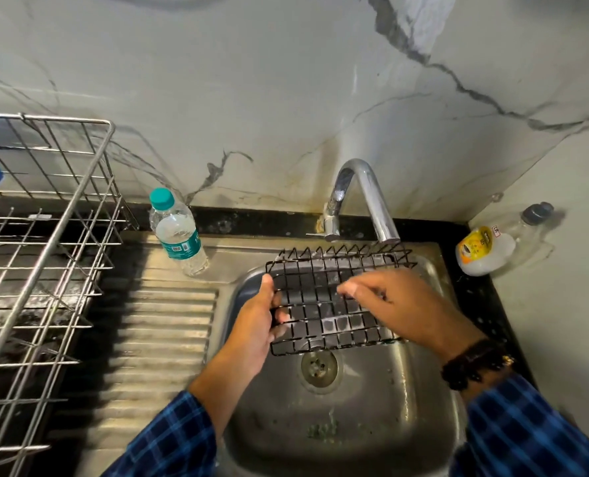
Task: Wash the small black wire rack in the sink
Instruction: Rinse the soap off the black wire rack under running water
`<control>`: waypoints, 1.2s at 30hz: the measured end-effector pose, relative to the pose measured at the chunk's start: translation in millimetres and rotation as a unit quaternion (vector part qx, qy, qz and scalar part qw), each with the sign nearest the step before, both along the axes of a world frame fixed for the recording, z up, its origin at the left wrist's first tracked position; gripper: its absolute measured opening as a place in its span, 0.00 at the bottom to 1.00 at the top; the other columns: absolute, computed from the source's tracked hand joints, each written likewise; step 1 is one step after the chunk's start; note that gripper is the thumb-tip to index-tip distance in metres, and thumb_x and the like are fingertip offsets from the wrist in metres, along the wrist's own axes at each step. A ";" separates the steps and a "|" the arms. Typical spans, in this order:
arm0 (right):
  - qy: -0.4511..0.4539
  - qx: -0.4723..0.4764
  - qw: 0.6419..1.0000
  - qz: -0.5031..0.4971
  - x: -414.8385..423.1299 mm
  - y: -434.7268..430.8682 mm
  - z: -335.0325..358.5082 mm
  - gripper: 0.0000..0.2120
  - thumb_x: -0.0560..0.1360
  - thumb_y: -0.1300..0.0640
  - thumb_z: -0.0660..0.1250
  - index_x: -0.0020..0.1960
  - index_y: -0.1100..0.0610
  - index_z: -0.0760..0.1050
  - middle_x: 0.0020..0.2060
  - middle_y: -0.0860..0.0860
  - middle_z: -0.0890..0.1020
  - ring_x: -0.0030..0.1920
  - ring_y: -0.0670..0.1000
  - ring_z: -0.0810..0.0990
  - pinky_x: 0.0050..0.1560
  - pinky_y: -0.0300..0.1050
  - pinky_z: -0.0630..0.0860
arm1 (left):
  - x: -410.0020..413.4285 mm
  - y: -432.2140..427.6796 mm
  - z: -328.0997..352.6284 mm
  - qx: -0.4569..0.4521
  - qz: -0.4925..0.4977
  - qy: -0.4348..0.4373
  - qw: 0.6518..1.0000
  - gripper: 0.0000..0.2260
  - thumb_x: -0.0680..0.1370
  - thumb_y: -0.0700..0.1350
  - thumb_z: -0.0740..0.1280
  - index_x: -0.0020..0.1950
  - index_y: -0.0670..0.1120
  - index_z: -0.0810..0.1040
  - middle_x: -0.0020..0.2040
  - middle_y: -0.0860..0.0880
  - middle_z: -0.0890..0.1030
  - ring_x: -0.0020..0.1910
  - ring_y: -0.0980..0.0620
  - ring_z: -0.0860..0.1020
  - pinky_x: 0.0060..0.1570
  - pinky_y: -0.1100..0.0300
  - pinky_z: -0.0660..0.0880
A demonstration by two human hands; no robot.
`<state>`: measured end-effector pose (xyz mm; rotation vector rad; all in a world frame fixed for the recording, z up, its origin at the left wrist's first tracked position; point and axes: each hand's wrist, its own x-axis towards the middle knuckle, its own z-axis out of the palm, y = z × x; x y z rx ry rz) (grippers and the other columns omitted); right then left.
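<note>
Gripping rack (324, 304) edge, left hand (257, 325)

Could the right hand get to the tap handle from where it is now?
Probably yes. The right hand rests on the black wire rack, and the tap handle sits just behind the rack's far edge with nothing between, though the hand would have to let go of the rack first.

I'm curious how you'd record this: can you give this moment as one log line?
step: washing | black wire rack: held over sink | left hand: grips rack's left edge | right hand: rubbing mesh | faucet: above rack
</note>
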<state>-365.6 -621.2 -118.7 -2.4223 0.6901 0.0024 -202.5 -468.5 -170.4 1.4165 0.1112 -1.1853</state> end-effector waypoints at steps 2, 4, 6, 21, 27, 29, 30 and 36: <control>0.046 -0.038 0.997 0.045 9.2 11.3 0.3 0.18 0.81 0.37 0.56 0.43 0.46 0.77 0.37 0.44 0.80 0.39 0.41 0.77 0.40 0.39 0.71 | -1.2 -1.2 3.1 -0.010 -0.001 0.006 1.000 0.19 0.83 0.59 0.57 0.39 0.48 0.71 0.24 0.55 0.72 0.24 0.57 0.66 0.28 0.62 0.61; 0.159 -0.074 0.982 0.061 20.5 23.0 -6.3 0.21 0.79 0.32 0.54 0.41 0.47 0.72 0.36 0.46 0.77 0.37 0.44 0.75 0.36 0.41 0.67 | -6.4 -2.8 2.6 0.005 -0.026 -0.011 1.000 0.21 0.83 0.61 0.56 0.39 0.48 0.72 0.26 0.54 0.72 0.23 0.57 0.66 0.28 0.62 0.60; 0.203 -0.054 0.976 0.052 22.1 23.8 -7.7 0.24 0.79 0.31 0.53 0.45 0.49 0.74 0.39 0.47 0.79 0.39 0.45 0.77 0.38 0.42 0.71 | -8.9 -3.0 -1.8 0.033 -0.034 -0.032 0.998 0.21 0.83 0.62 0.56 0.39 0.49 0.73 0.27 0.53 0.72 0.23 0.57 0.66 0.26 0.64 0.62; 0.103 -0.150 0.983 -0.023 15.8 -4.6 -8.5 0.20 0.81 0.38 0.54 0.38 0.48 0.70 0.35 0.44 0.75 0.36 0.43 0.74 0.37 0.40 0.69 | 5.2 19.8 1.6 -0.001 0.050 0.020 0.999 0.14 0.83 0.55 0.59 0.44 0.48 0.74 0.33 0.51 0.72 0.26 0.58 0.66 0.18 0.68 0.61; 0.221 -0.047 0.974 0.002 24.2 8.9 -16.0 0.22 0.76 0.27 0.54 0.44 0.46 0.63 0.39 0.42 0.68 0.40 0.44 0.70 0.47 0.44 0.72 | -5.0 28.3 -10.7 0.005 0.052 0.050 0.997 0.16 0.82 0.56 0.60 0.46 0.46 0.76 0.27 0.52 0.71 0.27 0.56 0.64 0.17 0.68 0.60; 0.161 -0.029 0.986 -0.025 19.9 10.2 -13.1 0.21 0.79 0.31 0.54 0.38 0.46 0.65 0.35 0.43 0.70 0.35 0.43 0.69 0.41 0.41 0.69 | -3.7 34.5 -13.7 0.001 0.063 0.055 0.996 0.15 0.82 0.56 0.60 0.46 0.45 0.76 0.28 0.52 0.71 0.26 0.57 0.65 0.17 0.68 0.60; 0.134 -0.039 0.990 -0.036 16.6 10.9 -11.3 0.22 0.80 0.34 0.53 0.37 0.48 0.68 0.32 0.44 0.72 0.33 0.43 0.70 0.37 0.39 0.67 | -1.0 36.7 -14.3 -0.003 0.061 0.048 0.997 0.16 0.82 0.56 0.60 0.48 0.44 0.76 0.30 0.51 0.71 0.25 0.57 0.65 0.19 0.67 0.61; -0.027 -0.305 0.948 -0.082 3.2 18.4 -3.5 0.13 0.81 0.44 0.60 0.59 0.46 0.80 0.53 0.43 0.81 0.50 0.47 0.78 0.46 0.40 0.73 | 21.2 24.8 -6.3 0.021 0.054 0.025 0.998 0.22 0.82 0.58 0.60 0.62 0.41 0.76 0.43 0.45 0.75 0.26 0.57 0.66 0.18 0.67 0.61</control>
